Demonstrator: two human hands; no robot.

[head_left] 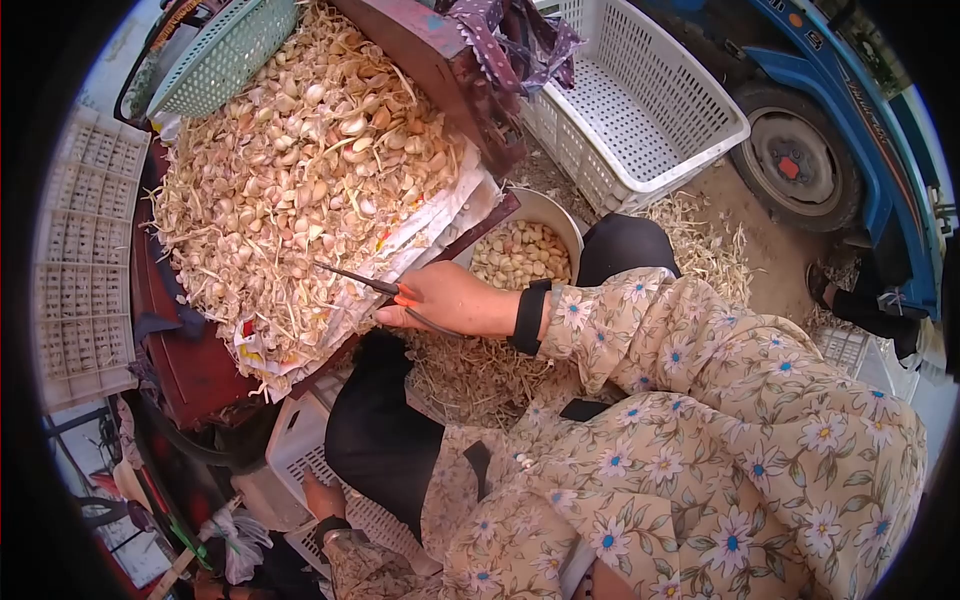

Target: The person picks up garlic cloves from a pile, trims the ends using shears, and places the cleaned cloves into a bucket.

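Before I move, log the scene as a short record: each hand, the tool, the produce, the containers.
Right hand: gripping scissors
Scissors: dark blades reaching over the near edge of the garlic heap
Left hand: low, at the lower white crate; grip unclear
Garlic heap: loose cloves mixed with dry stalks and skins, on a white sack
Pail: holds cloves, beyond the right hand
Other containers: green perforated basket by the heap; large white crate beyond the pail
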